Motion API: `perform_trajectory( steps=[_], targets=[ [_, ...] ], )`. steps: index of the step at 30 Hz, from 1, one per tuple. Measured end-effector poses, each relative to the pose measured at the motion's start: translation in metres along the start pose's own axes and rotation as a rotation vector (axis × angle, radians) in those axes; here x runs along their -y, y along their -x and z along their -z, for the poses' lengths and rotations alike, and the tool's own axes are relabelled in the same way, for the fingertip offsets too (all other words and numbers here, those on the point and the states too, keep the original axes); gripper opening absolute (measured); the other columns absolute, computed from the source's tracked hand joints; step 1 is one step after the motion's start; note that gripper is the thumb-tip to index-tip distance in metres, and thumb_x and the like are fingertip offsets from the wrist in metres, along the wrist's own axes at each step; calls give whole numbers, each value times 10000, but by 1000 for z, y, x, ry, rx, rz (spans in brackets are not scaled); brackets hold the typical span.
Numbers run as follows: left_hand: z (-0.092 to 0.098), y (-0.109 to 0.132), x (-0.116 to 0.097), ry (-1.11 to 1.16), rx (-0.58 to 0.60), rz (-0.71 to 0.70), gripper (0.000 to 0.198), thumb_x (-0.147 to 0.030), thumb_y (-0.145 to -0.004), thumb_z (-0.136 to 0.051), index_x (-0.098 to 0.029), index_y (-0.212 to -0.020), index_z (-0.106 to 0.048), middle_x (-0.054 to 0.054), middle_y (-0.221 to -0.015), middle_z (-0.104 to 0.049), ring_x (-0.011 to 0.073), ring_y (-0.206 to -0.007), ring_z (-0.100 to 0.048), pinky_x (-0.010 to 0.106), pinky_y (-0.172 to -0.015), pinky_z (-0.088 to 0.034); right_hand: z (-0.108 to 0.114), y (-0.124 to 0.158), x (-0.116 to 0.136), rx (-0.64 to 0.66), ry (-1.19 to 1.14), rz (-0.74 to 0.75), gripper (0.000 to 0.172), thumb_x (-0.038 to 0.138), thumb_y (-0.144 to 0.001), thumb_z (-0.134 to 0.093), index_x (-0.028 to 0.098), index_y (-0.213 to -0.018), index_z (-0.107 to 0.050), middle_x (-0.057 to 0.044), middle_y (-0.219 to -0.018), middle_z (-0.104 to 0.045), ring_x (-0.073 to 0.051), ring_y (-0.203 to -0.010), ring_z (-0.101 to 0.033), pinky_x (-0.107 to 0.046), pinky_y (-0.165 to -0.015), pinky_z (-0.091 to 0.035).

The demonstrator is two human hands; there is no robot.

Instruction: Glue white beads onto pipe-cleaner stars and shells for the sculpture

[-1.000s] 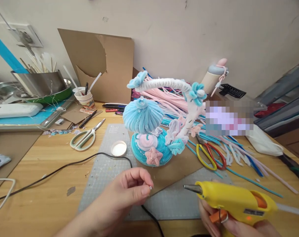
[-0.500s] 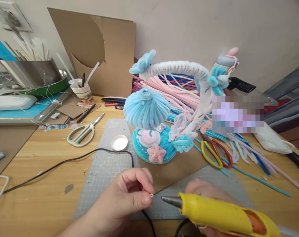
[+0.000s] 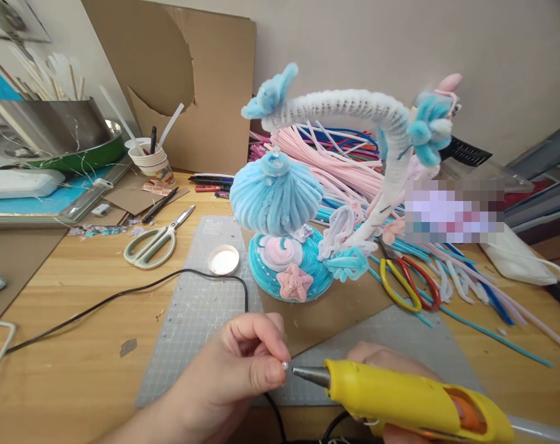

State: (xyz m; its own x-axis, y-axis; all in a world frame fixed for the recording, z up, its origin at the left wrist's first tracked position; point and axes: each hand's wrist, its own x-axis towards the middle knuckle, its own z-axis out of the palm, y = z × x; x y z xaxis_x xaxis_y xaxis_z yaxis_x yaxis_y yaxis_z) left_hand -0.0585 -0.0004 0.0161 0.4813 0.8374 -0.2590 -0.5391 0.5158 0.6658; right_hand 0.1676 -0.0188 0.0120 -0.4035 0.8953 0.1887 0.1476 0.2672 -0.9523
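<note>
"Over the front of the wooden desk (image 3: pixel 90 345), what do your hands have?"

"Your left hand (image 3: pixel 243 362) is above the grey gridded mat (image 3: pixel 187 333), its fingers pinching a small white bead (image 3: pixel 285 366). Your right hand (image 3: pixel 385 356), partly hidden, grips a yellow glue gun (image 3: pixel 391 391), and the metal nozzle points at the bead, its tip just beside it."

"And beyond them?"

"You have a brown cardboard sheet (image 3: pixel 303 320) overlapping the mat, and on it your fuzzy model: a turquoise base (image 3: pixel 317 262) bearing a pink starfish (image 3: pixel 295 282), a white arch (image 3: pixel 345 105) rising at the right, and a pale blue shell (image 3: pixel 276 192) beneath the arch."

"What lies to your left?"

"A shallow round dish (image 3: pixel 223 260) with something white inside sits on your mat. A black cable (image 3: pixel 79 316) crosses the wood; past it lie green-handled scissors (image 3: pixel 171 243), then a paper cup (image 3: pixel 153 168) and a metal pot (image 3: pixel 71 126) full of thin sticks."

"To your right?"

"Scissors with red and yellow handles (image 3: pixel 385 280), among loose stems. More pink stems (image 3: pixel 317 157) heap up behind the model."

"And the room?"

"You face a plain pale wall (image 3: pixel 345 37), with a large cut cardboard panel (image 3: pixel 224 92) standing before it."
</note>
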Motion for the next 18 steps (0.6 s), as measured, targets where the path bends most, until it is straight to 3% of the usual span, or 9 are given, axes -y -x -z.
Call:
perform_trajectory(
  steps=[11,18],
  targets=[
    [1,1,2,22,-19,20,133,-293,-636,-837,-242,-671,-720,-41,-605,-425,96,-573,-357,252,-538,-228,-1,0,5,56,26,-25,324,562,-862,-517,271,-828,-657,-31,-708,-637,-201,-634,-621,-303,-573,-545],
    [1,2,2,-17,-53,2,150,-312,-647,-828,-236,-682,-703,-46,-605,-414,96,-580,-339,253,-544,-220,2,0,-1,67,-17,5,287,549,-859,-541,292,-902,-661,-16,-735,-646,-189,-642,-620,-294,-583,-542]
  ],
)
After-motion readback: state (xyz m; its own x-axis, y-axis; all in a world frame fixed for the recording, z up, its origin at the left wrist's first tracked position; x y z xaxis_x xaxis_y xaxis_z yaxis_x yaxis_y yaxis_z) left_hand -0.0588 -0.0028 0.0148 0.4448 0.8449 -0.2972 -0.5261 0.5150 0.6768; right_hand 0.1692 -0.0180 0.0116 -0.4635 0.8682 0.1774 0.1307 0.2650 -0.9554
